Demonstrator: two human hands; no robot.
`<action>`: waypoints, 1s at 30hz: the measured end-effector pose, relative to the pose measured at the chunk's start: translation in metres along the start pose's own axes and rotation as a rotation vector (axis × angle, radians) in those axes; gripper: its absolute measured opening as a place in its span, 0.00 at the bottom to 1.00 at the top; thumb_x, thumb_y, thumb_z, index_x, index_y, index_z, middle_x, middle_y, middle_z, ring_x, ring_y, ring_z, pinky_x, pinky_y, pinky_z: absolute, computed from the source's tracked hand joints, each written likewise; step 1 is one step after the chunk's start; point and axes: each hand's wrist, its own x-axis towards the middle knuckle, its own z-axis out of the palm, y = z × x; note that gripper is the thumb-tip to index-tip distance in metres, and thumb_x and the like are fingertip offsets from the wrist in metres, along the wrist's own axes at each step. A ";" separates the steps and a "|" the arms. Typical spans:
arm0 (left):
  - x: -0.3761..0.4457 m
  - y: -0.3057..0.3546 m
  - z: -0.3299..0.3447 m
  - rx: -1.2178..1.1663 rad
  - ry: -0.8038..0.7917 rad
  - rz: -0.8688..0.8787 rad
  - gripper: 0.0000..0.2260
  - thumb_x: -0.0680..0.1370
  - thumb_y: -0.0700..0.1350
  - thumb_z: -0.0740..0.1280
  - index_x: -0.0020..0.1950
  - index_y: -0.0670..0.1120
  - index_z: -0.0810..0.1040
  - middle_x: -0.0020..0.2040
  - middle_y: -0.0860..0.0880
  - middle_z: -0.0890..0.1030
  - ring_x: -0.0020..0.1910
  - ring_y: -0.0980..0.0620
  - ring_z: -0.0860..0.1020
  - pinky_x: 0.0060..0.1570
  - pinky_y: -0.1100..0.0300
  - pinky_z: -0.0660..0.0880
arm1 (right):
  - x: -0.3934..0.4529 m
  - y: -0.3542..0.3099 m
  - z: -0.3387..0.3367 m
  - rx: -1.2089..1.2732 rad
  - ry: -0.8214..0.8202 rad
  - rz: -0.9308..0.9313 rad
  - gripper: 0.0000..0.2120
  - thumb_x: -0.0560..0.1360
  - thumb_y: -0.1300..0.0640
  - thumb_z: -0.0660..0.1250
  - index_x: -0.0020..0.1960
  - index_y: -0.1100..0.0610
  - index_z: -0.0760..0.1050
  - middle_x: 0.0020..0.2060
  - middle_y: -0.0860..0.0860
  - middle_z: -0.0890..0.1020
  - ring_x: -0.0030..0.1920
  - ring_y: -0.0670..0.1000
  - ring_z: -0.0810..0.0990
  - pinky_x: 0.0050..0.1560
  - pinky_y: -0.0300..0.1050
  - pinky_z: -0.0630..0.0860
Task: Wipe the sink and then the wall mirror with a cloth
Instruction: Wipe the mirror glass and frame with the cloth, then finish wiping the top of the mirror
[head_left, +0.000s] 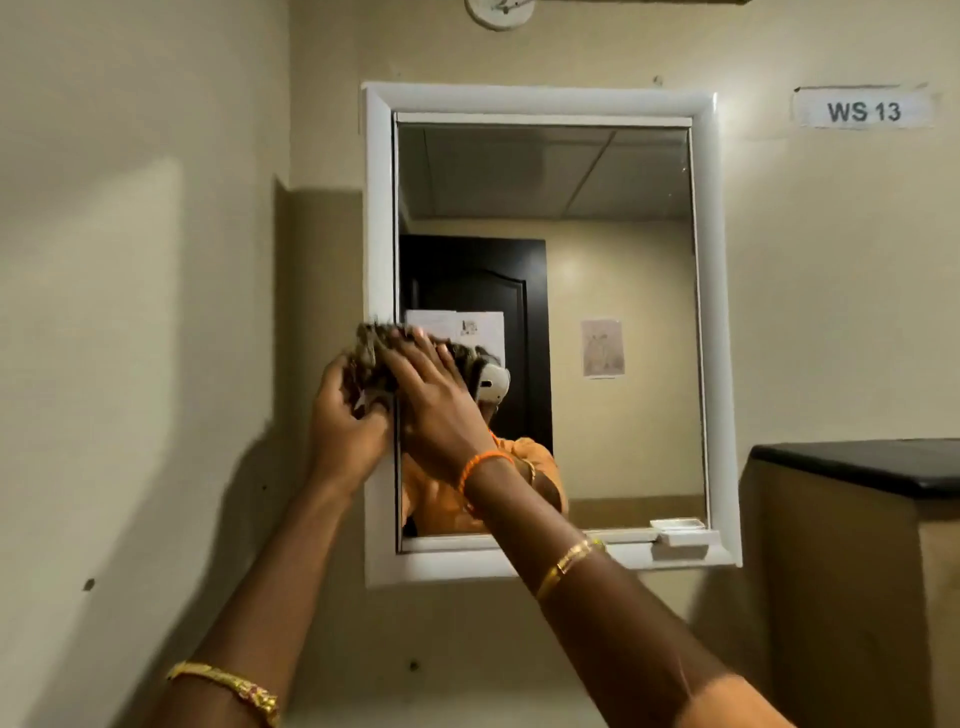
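At far left we note a bare cream wall (130, 260) with a few dark marks and, low in the view, a gold bangle (228, 688) on the left forearm. The left hand (345, 421) is raised to the mirror's left frame edge, fingers curled around the lower and outer part of a dark, bunched cloth (376, 358); we judge it closed in a loose grip on that cloth. The cloth itself lies across the boundary between the white frame (379, 208) and the glass, at roughly mid height on the mirror's left side, and is blurred.

The right hand (434, 395) sits just beside the left, fingers extended and spread flat, palm pressed over the cloth and onto the glass; it is open, pinning the cloth rather than clutching it. An orange thread band (480, 465) circles the right wrist, and a gold bangle (566, 564) sits further down the forearm.

The wall mirror (597, 312) reflects a dark door, papers with print too small to read, and a person in an orange garment wearing a white headset. A small white block (680, 535) rests on the frame's lower right ledge.

Above the mirror is a round white fitting (498, 13). At upper right a wall label (862, 110) reads "WS 13". Below it stands a tan cabinet (852, 597) with a black top.
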 end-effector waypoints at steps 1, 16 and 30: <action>-0.008 -0.011 -0.005 -0.017 -0.015 -0.026 0.32 0.70 0.22 0.57 0.72 0.42 0.63 0.71 0.42 0.69 0.70 0.48 0.68 0.68 0.58 0.66 | -0.033 0.002 0.005 0.002 -0.060 -0.013 0.29 0.74 0.65 0.60 0.74 0.58 0.60 0.75 0.54 0.60 0.76 0.50 0.46 0.75 0.44 0.39; -0.195 -0.055 0.003 -0.099 -0.009 -0.556 0.11 0.78 0.45 0.63 0.60 0.49 0.71 0.62 0.46 0.76 0.56 0.47 0.76 0.47 0.58 0.74 | -0.227 -0.009 -0.045 1.434 0.083 1.199 0.12 0.77 0.63 0.55 0.52 0.58 0.76 0.45 0.58 0.80 0.47 0.58 0.77 0.50 0.51 0.74; -0.249 -0.002 0.102 -0.395 -0.583 -1.106 0.13 0.76 0.39 0.67 0.60 0.37 0.76 0.51 0.40 0.83 0.46 0.47 0.84 0.48 0.55 0.81 | -0.255 0.018 -0.188 0.816 -0.388 1.472 0.02 0.73 0.62 0.67 0.42 0.61 0.76 0.34 0.55 0.80 0.26 0.47 0.81 0.24 0.34 0.74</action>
